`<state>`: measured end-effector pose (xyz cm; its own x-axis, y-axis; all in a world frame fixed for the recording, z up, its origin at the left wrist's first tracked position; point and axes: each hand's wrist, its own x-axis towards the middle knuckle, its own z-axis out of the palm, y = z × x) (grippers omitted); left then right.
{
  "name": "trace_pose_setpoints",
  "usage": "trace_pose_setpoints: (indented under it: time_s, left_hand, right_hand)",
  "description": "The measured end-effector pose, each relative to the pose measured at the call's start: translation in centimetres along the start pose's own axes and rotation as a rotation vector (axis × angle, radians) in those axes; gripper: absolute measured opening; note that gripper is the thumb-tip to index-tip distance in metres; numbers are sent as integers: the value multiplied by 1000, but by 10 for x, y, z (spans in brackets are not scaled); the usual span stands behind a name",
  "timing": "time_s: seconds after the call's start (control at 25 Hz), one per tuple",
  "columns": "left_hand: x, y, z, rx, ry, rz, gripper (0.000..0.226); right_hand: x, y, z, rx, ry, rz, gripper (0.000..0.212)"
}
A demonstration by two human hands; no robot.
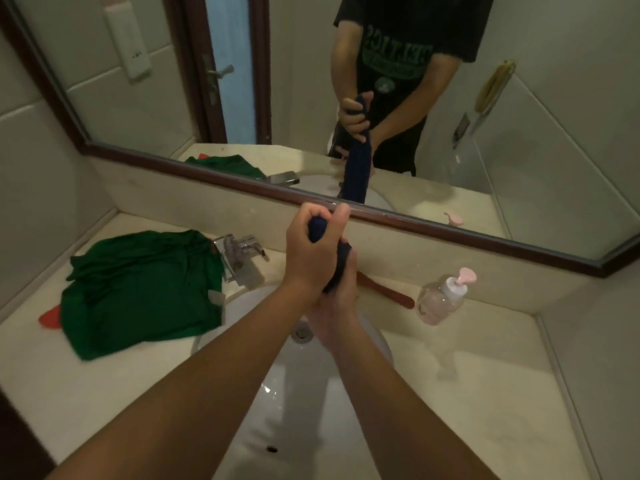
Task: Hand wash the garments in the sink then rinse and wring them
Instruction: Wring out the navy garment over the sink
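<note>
1. Head view is showing the navy garment (337, 268) twisted into a tight rope at frame centre, held over the sink (294, 410).
2. Left hand (311, 251) is clenching its upper end, thumb wrapping over the top. Right hand (337, 308) is gripping the lower stretch at 6 o'clock from the left, fingers curling round it.
3. I judge the cloth soft, waterlogged and likely slick, so it is probably bending freely and needing firm fists. It is best held near each end of the rope, so the hands can twist against each other.
4. Left forearm is reaching in from 7 o'clock and right forearm from 5 o'clock, both converging above the drain (303, 332).
5. Green garment (138, 292) is lying on the table (467, 375) at 9 o'clock, touching the sink rim beside the tap (239, 251).
6. Soap bottle (440, 299) is standing at 3 o'clock.
</note>
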<state>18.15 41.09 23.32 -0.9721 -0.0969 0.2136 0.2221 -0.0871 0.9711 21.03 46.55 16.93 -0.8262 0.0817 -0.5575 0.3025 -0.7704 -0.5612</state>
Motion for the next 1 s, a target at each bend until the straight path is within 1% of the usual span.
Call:
trace_pose_setpoints:
  time_s: [0.04,0.08,0.2,0.24,0.28,0.36,0.44,0.48,0.56,0.68,0.72,0.76,0.8,0.88,0.92,0.96,1.0]
  left_hand:
    - [-3,-4,-15,-47,13,-29,32]
    - [-5,-9,-32,-111,-1,-51,32]
    - [-8,-25,-92,-281,-87,-110,33]
    - [-8,-30,-108,-319,-95,-138,34]
    - [-10,-33,-122,-332,-105,-165,34]
    - [-11,-41,-142,-272,-131,-184,34]
    - [-9,-49,-151,-216,-119,-157,32]
    - [-7,-52,-152,-214,-107,-139,30]
    - [-1,-56,-155,-200,-108,-106,29]
    - [-1,-57,-151,-120,-217,-42,31]
    - [-3,-57,-147,-70,-259,-9,31]
    - [-5,-56,-141,-12,-280,26,31]
    - [-6,-55,-135,44,-272,57,31]
    - [-6,-50,-118,123,-189,97,30]
    - [-5,-43,-107,150,-146,113,32]
    - [-4,-33,-96,162,-121,123,33]
    - [-2,-25,-84,167,-126,118,35]
  right_hand:
    - [12,6,5,53,54,-36,72]
    - [29,13,6,86,126,-58,78]
    - [125,52,-32,15,383,-40,138]
    - [142,57,-41,23,443,-41,145]
    - [141,57,-41,28,490,-71,140]
    - [106,49,-26,51,503,-140,112]
    - [87,43,-17,48,422,-200,79]
    - [84,38,-18,26,354,-251,67]
    - [74,21,-15,-4,209,-330,55]
    - [57,-7,-10,-64,51,-387,45]
    - [52,-13,-6,-112,16,-394,44]
    - [46,-18,-1,-190,-12,-407,48]
    - [42,-22,1,-273,-39,-432,57]
    - [27,-32,7,-416,-103,-461,83]
    - [20,-38,9,-470,-138,-451,91]
    - [14,-44,11,-539,-189,-455,87]
    - [4,-48,16,-631,-248,-471,72]
